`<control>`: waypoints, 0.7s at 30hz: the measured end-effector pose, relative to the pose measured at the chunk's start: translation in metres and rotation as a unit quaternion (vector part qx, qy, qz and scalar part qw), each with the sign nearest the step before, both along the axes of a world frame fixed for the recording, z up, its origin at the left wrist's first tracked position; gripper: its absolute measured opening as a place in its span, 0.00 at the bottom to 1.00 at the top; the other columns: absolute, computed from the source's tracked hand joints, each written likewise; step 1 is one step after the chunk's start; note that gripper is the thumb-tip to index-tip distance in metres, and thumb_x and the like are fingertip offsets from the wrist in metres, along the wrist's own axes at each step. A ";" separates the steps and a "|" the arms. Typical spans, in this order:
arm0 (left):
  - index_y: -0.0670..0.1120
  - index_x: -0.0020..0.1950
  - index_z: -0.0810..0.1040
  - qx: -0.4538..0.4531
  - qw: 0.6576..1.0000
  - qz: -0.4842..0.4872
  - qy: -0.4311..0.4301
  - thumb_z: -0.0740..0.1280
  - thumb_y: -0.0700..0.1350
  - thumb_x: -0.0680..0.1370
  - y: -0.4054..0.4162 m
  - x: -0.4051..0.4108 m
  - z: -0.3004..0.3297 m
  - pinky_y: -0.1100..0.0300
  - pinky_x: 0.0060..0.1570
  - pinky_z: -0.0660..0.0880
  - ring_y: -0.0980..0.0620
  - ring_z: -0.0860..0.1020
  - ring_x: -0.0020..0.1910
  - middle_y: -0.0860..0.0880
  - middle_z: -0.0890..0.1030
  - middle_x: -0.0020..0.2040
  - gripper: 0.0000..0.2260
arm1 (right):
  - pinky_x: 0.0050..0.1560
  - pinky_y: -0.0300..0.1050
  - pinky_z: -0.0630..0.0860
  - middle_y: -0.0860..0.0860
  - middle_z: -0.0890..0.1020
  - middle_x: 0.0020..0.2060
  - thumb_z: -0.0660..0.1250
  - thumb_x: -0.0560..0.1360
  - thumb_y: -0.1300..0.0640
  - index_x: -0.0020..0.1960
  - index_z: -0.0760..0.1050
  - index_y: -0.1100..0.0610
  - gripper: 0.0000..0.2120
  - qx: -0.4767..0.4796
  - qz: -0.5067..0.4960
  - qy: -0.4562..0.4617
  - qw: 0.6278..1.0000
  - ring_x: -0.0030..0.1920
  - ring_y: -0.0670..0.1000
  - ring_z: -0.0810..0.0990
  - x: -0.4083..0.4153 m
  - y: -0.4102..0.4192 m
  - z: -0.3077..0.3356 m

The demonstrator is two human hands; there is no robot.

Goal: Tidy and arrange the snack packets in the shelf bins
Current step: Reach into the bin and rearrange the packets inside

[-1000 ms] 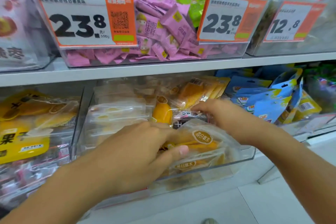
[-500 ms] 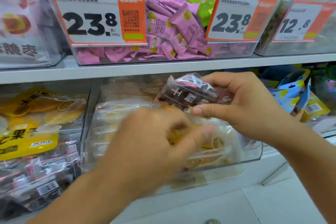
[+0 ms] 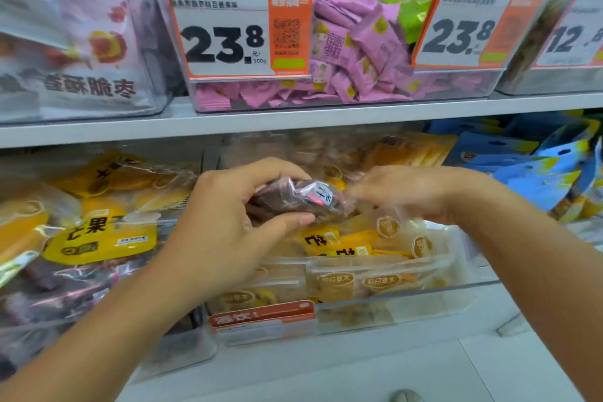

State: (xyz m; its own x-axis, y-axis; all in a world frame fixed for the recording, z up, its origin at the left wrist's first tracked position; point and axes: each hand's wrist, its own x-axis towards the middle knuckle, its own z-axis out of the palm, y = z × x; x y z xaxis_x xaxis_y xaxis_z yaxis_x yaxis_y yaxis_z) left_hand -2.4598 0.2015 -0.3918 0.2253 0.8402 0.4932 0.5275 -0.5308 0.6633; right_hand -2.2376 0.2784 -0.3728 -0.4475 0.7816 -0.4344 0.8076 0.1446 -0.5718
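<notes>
A dark brown snack packet (image 3: 293, 197) in clear wrap is up above the middle clear bin (image 3: 408, 295) on the lower shelf. My left hand (image 3: 228, 222) grips it, thumb under and fingers curled over its left end. My right hand (image 3: 414, 189) is blurred just right of the packet, its fingers stretched toward the packet's right end; whether they touch it I cannot tell. Yellow mango packets (image 3: 336, 241) fill the bin under both hands.
The left bin holds yellow packets (image 3: 98, 238) over dark ones. Blue packets (image 3: 538, 166) stand in the bin at right. Above the shelf board (image 3: 293, 121) a bin of pink candies (image 3: 359, 52) carries orange price tags.
My right hand lifted the dark packet out of the middle bin and passed it left. My left hand left the yellow packets and now grips it, while my right hand's grip has loosened.
</notes>
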 end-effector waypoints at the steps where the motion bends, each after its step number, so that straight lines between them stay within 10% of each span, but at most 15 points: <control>1: 0.59 0.53 0.81 0.008 1.000 0.003 0.013 0.78 0.48 0.70 -0.002 -0.003 -0.001 0.74 0.44 0.73 0.64 0.82 0.46 0.65 0.84 0.46 0.14 | 0.39 0.33 0.71 0.46 0.78 0.37 0.58 0.84 0.48 0.38 0.81 0.51 0.20 0.024 0.028 -0.044 0.998 0.39 0.48 0.76 -0.007 -0.001 0.001; 5: 0.61 0.54 0.80 0.016 0.999 0.004 -0.042 0.74 0.51 0.71 -0.009 -0.012 -0.004 0.68 0.44 0.77 0.61 0.83 0.44 0.65 0.83 0.46 0.13 | 0.45 0.31 0.71 0.32 0.81 0.33 0.66 0.80 0.50 0.42 0.82 0.45 0.10 0.012 0.039 -0.061 0.997 0.39 0.35 0.77 -0.010 0.003 -0.009; 11: 0.58 0.53 0.80 0.023 0.989 0.037 -0.140 0.73 0.50 0.70 -0.009 -0.026 0.004 0.60 0.37 0.81 0.53 0.83 0.35 0.55 0.84 0.42 0.12 | 0.61 0.46 0.77 0.42 0.86 0.49 0.75 0.73 0.59 0.50 0.86 0.46 0.10 0.199 0.021 0.060 0.978 0.52 0.41 0.83 0.016 -0.007 0.009; 16: 0.55 0.51 0.81 0.016 0.983 0.052 -0.178 0.74 0.48 0.69 -0.019 -0.045 0.014 0.62 0.36 0.81 0.54 0.82 0.32 0.57 0.85 0.41 0.12 | 0.50 0.33 0.77 0.48 0.86 0.44 0.76 0.72 0.63 0.46 0.86 0.55 0.05 0.515 0.021 0.158 0.842 0.45 0.41 0.83 0.022 -0.049 0.053; 21: 0.58 0.48 0.84 0.018 0.985 0.078 -0.152 0.80 0.50 0.68 -0.045 -0.110 0.020 0.61 0.36 0.81 0.58 0.82 0.35 0.58 0.85 0.39 0.11 | 0.55 0.38 0.78 0.44 0.84 0.47 0.73 0.75 0.51 0.50 0.83 0.50 0.06 0.514 -0.007 0.309 0.800 0.49 0.43 0.84 -0.029 -0.088 0.064</control>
